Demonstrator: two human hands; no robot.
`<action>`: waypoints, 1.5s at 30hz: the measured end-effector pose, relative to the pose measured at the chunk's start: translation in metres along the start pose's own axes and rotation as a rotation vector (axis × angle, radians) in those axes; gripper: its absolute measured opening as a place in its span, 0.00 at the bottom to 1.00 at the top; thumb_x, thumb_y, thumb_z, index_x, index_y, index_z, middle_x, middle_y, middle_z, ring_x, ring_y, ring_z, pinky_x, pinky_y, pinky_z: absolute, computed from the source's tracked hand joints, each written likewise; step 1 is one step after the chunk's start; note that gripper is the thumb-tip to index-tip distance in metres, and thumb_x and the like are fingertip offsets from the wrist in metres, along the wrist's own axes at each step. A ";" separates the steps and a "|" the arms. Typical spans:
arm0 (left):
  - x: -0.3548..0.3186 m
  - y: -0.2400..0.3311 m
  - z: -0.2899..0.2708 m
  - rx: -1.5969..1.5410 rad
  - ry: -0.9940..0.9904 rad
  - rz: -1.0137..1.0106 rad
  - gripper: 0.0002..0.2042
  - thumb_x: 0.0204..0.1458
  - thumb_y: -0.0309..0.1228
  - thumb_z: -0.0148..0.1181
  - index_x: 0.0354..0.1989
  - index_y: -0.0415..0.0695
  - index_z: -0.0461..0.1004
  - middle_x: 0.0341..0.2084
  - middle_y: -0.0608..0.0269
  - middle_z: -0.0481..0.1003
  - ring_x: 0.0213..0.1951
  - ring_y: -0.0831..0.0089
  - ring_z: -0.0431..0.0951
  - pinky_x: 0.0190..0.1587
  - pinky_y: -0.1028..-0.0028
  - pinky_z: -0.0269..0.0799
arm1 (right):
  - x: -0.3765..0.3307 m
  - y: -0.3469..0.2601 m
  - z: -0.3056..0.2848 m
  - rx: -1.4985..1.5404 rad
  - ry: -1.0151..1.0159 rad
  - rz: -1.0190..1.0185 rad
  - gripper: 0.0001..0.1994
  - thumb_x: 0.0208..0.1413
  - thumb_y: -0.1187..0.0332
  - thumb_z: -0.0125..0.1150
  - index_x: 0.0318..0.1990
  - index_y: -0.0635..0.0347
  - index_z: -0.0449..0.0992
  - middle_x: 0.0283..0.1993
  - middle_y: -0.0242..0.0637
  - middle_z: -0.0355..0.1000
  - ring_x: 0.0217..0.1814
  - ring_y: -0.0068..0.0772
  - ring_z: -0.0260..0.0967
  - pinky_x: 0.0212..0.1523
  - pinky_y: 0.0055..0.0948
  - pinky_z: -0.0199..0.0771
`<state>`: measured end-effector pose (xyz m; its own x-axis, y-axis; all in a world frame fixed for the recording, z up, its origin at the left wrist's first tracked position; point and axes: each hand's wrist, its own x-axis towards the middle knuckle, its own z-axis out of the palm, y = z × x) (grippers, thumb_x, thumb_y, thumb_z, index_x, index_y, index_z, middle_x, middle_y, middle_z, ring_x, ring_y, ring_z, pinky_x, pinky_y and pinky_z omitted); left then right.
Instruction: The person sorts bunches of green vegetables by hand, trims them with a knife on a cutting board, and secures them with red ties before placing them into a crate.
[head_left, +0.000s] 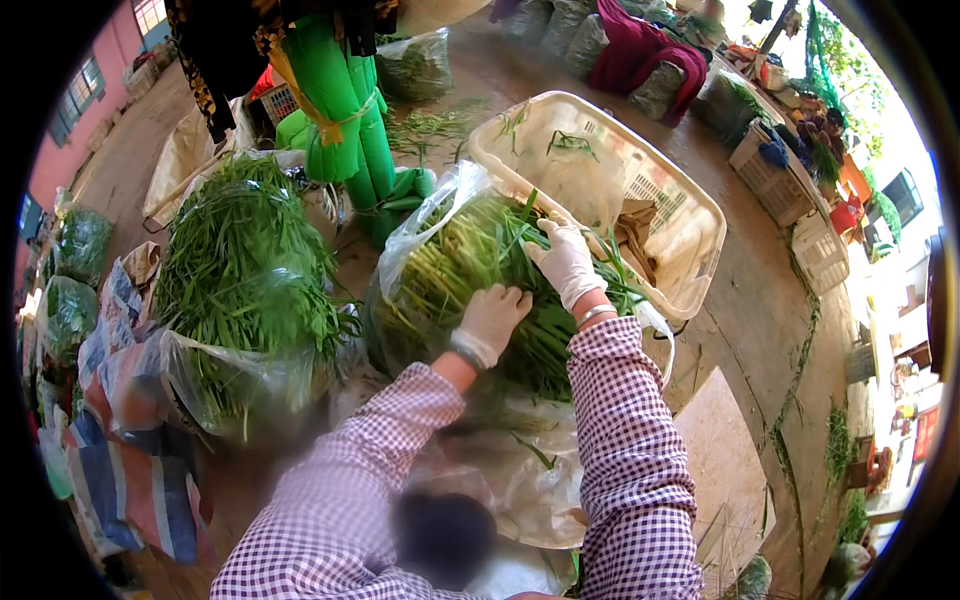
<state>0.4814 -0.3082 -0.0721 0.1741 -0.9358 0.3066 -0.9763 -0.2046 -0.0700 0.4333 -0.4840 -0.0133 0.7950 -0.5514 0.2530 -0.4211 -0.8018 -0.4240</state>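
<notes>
Centrally, just toward twelve o'clock, long green leaves (462, 262) fill a clear plastic bag (408, 238). The white-gloved left grip (493, 322) rests on them, fingers bent. The right grip (566, 262), also gloved, lies toward two o'clock, fingers loosely curled, thumb apart. Whether either has closed on leaves, I cannot tell. Beyond it stands a cream crate (690, 226); another leafy heap (240, 265) sits at nine.

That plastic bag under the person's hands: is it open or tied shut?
Open. The plastic bag has its rim spread, and leafy greens lie exposed beneath the left hand and right hand.
</notes>
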 end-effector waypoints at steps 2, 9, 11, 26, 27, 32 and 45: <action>-0.019 0.003 0.001 -0.002 -0.025 -0.012 0.20 0.52 0.31 0.52 0.55 0.55 0.71 0.39 0.72 0.70 0.43 0.71 0.70 0.36 0.70 0.68 | 0.006 -0.002 0.006 -0.079 -0.080 -0.047 0.33 0.50 0.54 0.67 0.58 0.68 0.70 0.66 0.58 0.61 0.70 0.53 0.57 0.69 0.38 0.57; -0.043 0.002 0.010 -0.032 0.071 -0.041 0.22 0.51 0.30 0.52 0.57 0.56 0.71 0.46 0.66 0.71 0.43 0.69 0.70 0.38 0.68 0.68 | 0.030 -0.015 0.037 0.142 -0.540 0.216 0.54 0.46 0.42 0.69 0.70 0.72 0.50 0.66 0.61 0.60 0.69 0.52 0.59 0.67 0.35 0.61; -0.039 0.000 0.011 -0.043 0.099 -0.037 0.22 0.51 0.30 0.52 0.57 0.56 0.71 0.47 0.65 0.71 0.43 0.69 0.70 0.38 0.68 0.68 | 0.031 -0.016 0.034 0.157 -0.558 0.266 0.55 0.44 0.41 0.69 0.70 0.73 0.49 0.60 0.60 0.68 0.65 0.52 0.66 0.61 0.35 0.67; -0.046 -0.011 -0.008 -0.268 0.270 0.071 0.30 0.45 0.26 0.55 0.62 0.55 0.68 0.60 0.60 0.66 0.58 0.63 0.67 0.54 0.64 0.67 | 0.008 -0.022 0.022 0.162 -0.141 0.252 0.37 0.45 0.52 0.71 0.59 0.66 0.68 0.48 0.55 0.76 0.52 0.52 0.74 0.54 0.39 0.73; -0.040 -0.013 -0.024 -0.309 0.176 0.100 0.31 0.43 0.25 0.57 0.62 0.53 0.68 0.60 0.59 0.66 0.59 0.61 0.66 0.56 0.63 0.66 | 0.014 -0.014 0.020 0.186 -0.187 0.279 0.38 0.46 0.51 0.70 0.61 0.65 0.67 0.51 0.54 0.75 0.55 0.51 0.72 0.56 0.38 0.71; -0.013 -0.045 -0.106 -0.928 0.009 -0.049 0.21 0.43 0.24 0.62 0.50 0.45 0.75 0.50 0.52 0.75 0.52 0.56 0.74 0.55 0.64 0.71 | 0.026 -0.003 0.027 0.275 -0.470 0.356 0.43 0.47 0.48 0.69 0.64 0.71 0.61 0.60 0.58 0.68 0.63 0.48 0.68 0.62 0.37 0.66; 0.018 -0.054 0.006 -0.197 0.266 -0.354 0.35 0.60 0.43 0.49 0.71 0.35 0.47 0.69 0.40 0.50 0.68 0.46 0.53 0.70 0.56 0.48 | 0.004 0.007 0.044 0.337 -0.029 0.426 0.31 0.41 0.57 0.73 0.52 0.63 0.72 0.44 0.54 0.77 0.48 0.52 0.75 0.49 0.38 0.74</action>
<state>0.5378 -0.3156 -0.0680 0.4866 -0.7071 0.5130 -0.8730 -0.4151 0.2561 0.4523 -0.4821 -0.0534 0.5978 -0.8013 -0.0240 -0.5492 -0.3876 -0.7403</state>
